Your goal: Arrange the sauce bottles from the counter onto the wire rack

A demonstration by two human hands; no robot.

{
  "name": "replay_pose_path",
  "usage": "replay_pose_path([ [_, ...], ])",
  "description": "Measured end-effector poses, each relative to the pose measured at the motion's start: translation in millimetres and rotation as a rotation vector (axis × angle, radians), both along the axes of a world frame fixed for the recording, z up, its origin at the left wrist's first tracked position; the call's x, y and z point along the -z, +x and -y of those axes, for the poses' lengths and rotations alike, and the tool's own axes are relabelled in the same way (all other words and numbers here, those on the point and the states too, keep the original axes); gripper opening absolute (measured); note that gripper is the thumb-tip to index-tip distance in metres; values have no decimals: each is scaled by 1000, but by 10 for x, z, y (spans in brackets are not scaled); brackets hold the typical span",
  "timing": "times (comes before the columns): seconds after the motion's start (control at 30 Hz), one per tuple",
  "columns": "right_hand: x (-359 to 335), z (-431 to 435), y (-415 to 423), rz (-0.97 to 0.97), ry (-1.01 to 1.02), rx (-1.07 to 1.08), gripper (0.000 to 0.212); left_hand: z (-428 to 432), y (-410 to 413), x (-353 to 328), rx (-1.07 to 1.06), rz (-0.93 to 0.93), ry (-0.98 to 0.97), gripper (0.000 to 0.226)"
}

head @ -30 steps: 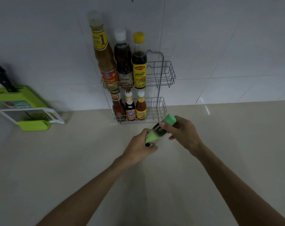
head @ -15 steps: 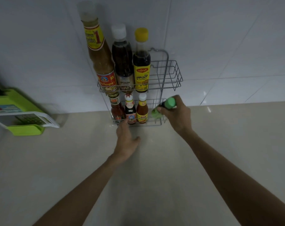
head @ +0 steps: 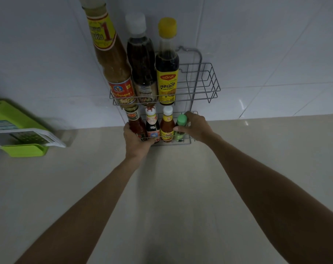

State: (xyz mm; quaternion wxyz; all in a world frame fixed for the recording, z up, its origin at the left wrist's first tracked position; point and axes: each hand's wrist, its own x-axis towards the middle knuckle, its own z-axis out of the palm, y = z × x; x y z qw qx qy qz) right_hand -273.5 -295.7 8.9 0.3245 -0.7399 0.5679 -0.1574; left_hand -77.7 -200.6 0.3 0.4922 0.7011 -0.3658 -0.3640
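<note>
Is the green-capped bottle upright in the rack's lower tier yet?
Yes, upright: green-capped bottle stands cap-up behind the lower tier's front wire, right hand gripping it.

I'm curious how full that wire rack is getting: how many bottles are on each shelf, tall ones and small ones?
Tall bottles on the upper shelf: 3, namely the tan sauce bottle, the dark white-capped bottle and the dark yellow-capped bottle.
Small bottles on the lower shelf: 4, namely the red-brown bottle, the dark red-labelled bottle, the orange white-capped bottle and the green-capped bottle.
Total: 7
</note>
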Motion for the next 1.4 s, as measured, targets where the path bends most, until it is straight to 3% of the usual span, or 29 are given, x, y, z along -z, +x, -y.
replay_pose_path([
  [0.13,-53,43,-53,-47,104,-69,64,18,-11,22,-12,-24,-18,92],
  [0.2,-68,55,-93,-48,128,-106,58,13,-3,39,-12,-26,-16,93],
  [0.3,-27,12,-73,-59,70,-74,45,2,-1,49,-9,-37,-26,93],
  [0.4,-11,-25,-46,-45,18,23,52,1,-2,47,-4,-41,-32,91],
  [0.57,6,-47,-64,-41,12,-8,57,1,2,53,2,-43,-23,95],
  [0.73,23,-76,-107,33,-20,-28,45,-14,15,60,21,-65,-18,97],
  [0.9,-19,-8,-13,-86,37,-35,60,-22,9,32,19,-75,-17,98],
  [1.0,-8,7,-23,95,159,-6,50,-31,22,19,22,-79,-6,100],
  [1.1,35,-8,-45,34,83,-31,29,-46,25,12,30,-72,-1,99],
  [1.27,44,0,-38,-90,-7,20,56,-57,11,10,35,-60,-4,99],
  [1.4,60,-14,-14,-99,-52,32,63,-49,3,4,39,-61,-2,99],
])
